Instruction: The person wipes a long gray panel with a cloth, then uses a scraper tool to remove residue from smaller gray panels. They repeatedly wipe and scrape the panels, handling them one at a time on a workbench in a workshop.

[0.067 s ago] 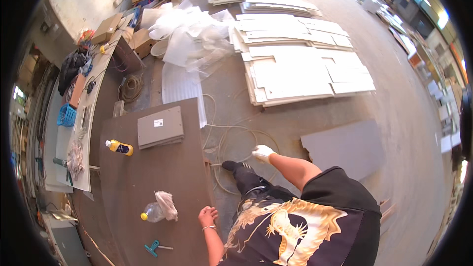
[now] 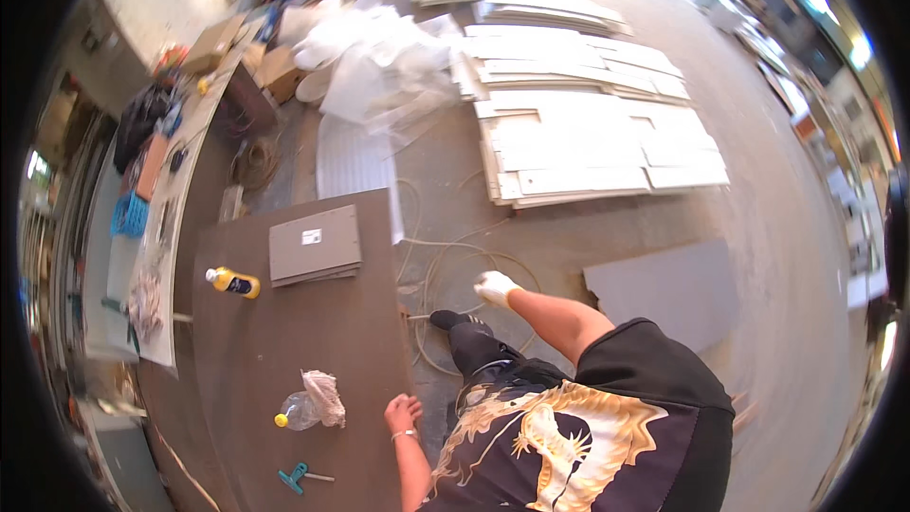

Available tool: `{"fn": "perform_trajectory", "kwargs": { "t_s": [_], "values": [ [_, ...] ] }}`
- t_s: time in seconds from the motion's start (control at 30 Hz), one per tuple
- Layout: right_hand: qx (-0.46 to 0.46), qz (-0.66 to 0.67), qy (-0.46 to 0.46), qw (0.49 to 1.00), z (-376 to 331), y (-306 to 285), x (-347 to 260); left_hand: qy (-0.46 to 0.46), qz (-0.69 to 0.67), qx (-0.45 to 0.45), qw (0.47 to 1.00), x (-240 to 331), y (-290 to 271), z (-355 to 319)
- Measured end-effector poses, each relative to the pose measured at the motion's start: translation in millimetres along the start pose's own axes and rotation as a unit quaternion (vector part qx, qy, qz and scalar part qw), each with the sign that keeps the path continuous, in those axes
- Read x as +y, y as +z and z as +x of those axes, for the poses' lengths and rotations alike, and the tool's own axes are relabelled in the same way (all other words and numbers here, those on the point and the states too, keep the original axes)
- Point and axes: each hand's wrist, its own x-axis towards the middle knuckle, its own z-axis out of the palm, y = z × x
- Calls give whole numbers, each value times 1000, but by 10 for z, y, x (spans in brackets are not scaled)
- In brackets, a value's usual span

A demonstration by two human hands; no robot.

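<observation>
My left hand [image 2: 403, 411], bare with a bracelet at the wrist, is beside the right edge of a brown board-topped table [image 2: 294, 341]. Its fingers are loosely bent and slightly apart, with nothing seen in them. In a white glove, my right hand [image 2: 495, 288] hangs in the air over the floor, fingers curled closed on nothing visible. Nearest the left hand on the table are a clear bottle with a yellow cap [image 2: 300, 411], a crumpled pale cloth [image 2: 325, 398] against it, and a teal-handled tool with a metal shaft [image 2: 304, 478].
Farther up the table lie a yellow bottle [image 2: 233, 283] and stacked grey-brown panels [image 2: 316, 245]. A coiled hose [image 2: 431, 270] rests on the floor. White panels [image 2: 597, 142] are stacked ahead, beside plastic wrapping [image 2: 379, 66]. A grey board [image 2: 668, 289] lies right; a cluttered workbench [image 2: 190, 180] stands left.
The view has shifted slightly. My right hand has swung a little to the left, and the fingers of my left hand look slightly looser. Objects on the table stay in place.
</observation>
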Motion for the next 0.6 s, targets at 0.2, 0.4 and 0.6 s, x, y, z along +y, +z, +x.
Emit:
{"fn": "perform_trajectory", "kwargs": {
  "t_s": [0.2,0.4,0.6],
  "values": [
    [154,10,-280,948,1556,-948,-2419,-3,10,14,1000,934,442,757],
    [165,-307,-274,896,2364,-1065,-3970,65,74,101,990,2079,620,1357],
    [-97,-220,-258,936,2578,-807,-4405,71,-67,99,990,2900,944,1714]
  ]
}}
